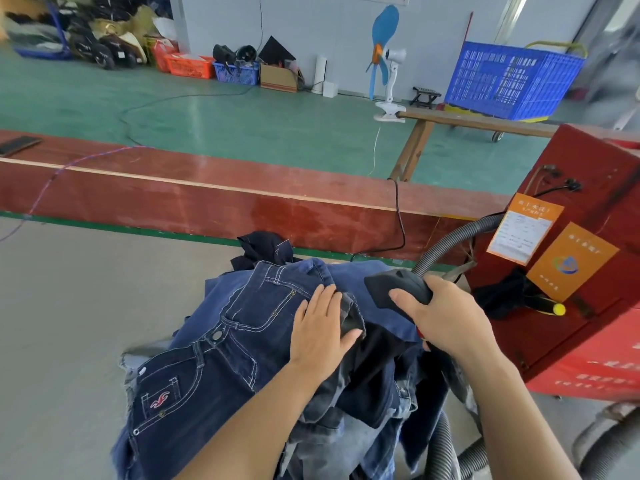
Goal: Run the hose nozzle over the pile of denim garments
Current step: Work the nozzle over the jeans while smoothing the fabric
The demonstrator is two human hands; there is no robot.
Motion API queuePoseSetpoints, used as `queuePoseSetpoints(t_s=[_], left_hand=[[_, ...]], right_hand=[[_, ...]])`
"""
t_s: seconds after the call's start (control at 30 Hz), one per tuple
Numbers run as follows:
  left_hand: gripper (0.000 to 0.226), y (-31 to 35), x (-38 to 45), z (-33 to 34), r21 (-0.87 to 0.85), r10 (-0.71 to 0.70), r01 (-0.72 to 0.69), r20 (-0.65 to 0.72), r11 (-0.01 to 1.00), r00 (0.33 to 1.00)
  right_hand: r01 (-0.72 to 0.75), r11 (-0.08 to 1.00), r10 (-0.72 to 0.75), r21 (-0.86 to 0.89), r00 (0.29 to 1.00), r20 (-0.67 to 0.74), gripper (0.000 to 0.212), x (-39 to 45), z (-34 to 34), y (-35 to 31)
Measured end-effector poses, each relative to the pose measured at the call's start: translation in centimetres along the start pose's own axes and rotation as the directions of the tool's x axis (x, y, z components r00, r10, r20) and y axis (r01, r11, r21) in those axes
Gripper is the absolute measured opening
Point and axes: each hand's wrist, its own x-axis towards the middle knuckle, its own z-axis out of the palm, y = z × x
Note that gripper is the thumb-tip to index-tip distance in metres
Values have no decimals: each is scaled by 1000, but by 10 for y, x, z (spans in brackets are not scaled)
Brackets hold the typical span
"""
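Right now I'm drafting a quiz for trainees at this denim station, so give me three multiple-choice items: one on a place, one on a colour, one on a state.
1. Where does the left hand rest?
A. on the denim pile
B. on the red machine
C. on the floor

2. What colour is the nozzle?
A. white
B. black
C. yellow

3. What is the right hand doing?
A. hanging idle
B. pressing flat on cloth
C. gripping the nozzle

Answers: 1 A, its straight fingers lie on the jeans; 2 B, the head is black on a grey ribbed hose; 3 C, its fingers wrap the nozzle.

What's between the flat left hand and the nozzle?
Head view: only folded denim of the pile separates left hand from nozzle.
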Motion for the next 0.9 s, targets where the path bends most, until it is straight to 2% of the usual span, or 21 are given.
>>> queuePoseSetpoints(t_s=[0.07, 0.13, 0.43, 0.53, 0.73, 0.9], left_hand=[[92, -1, 1, 8, 35, -20, 17, 106, 999, 994], [103, 0, 3, 14, 67, -30, 20, 156, 998, 987], [127, 0, 7, 19, 95, -74, 57, 192, 994, 979], [133, -2, 5, 18, 134, -163, 144, 148, 981, 975], [136, -1, 4, 23, 146, -207, 186, 145, 972, 967], [140, -2, 4, 24, 109, -202, 186, 155, 976, 967]], right_hand=[[-4, 1000, 4, -14, 998, 57, 34, -1, 1, 2], [-9, 1000, 11, -20, 995, 100, 35, -3, 2, 5], [-33, 991, 59, -130, 978, 199, 41, -19, 7, 18], [14, 980, 29, -197, 977, 212, 41, -25, 17, 18], [75, 949, -32, -306, 989, 142, 37, -20, 40, 11], [-17, 996, 15, -93, 1000, -21, 42, -6, 36, 3]])
